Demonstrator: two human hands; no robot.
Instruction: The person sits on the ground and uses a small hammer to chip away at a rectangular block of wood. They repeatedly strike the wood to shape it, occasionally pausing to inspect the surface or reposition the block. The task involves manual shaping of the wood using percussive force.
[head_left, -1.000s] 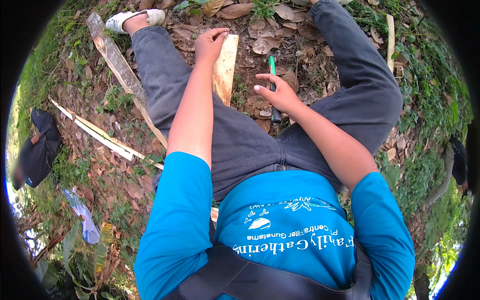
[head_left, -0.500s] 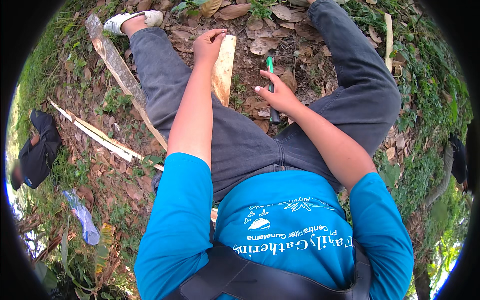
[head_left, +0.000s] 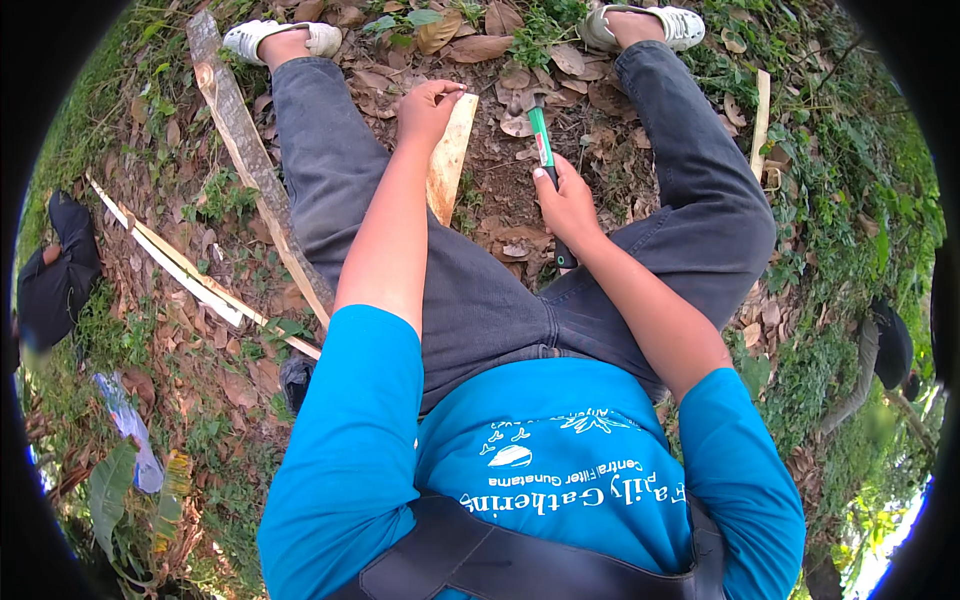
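My left hand (head_left: 424,112) is closed in a pinch at the far end of a pale wooden board (head_left: 450,165). Whatever its fingertips hold is too small to make out. The board lies on the ground between my legs, its near end by my left thigh. My right hand (head_left: 570,208) is wrapped round the handle of a hammer (head_left: 541,135), green toward the head and black at the lower end. The hammer's head points away from me, over the dry leaves to the right of the board.
A long bark-covered pole (head_left: 238,140) lies along my left leg. Split wood strips (head_left: 190,270) rest farther left, near a clear plastic bag (head_left: 140,445). Another strip (head_left: 761,125) lies beyond my right leg. A person in dark clothes (head_left: 62,265) is at the far left.
My right hand has closed round the hammer, which before lay beneath its spread fingers. The hammer has shifted slightly. My left hand stays pinched at the board's end.
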